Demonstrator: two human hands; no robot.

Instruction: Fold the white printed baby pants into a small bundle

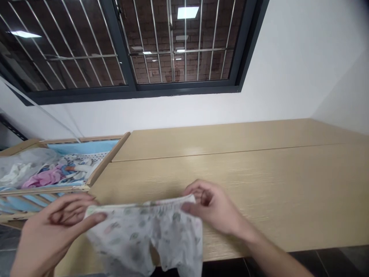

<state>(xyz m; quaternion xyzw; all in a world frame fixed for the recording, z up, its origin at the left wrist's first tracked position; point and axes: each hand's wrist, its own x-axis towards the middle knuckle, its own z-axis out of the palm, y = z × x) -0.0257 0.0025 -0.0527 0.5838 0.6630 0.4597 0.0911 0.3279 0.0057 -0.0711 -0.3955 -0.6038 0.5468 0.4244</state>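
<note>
Small white pants (129,231) with a faint green and pink print hang from both hands above the front edge of the wooden table. My left hand (54,231) pinches one end of the waistband, its thumb lying across the front of the cloth. At the other end, my right hand (215,207) grips the waistband corner between thumb and fingers. The waistband is stretched nearly straight between them, and the two legs dangle below. The lower part of the pants is slightly blurred and cut off by the bottom of the view.
The light wooden table (259,184) reaches back to the white wall. On the left stands a wooden crib (95,173) with blue lining, holding a pink cloth (46,177), other clothes and a clear plastic bag (31,161). A barred window (184,88) is above; dark floor tiles (314,263) show below.
</note>
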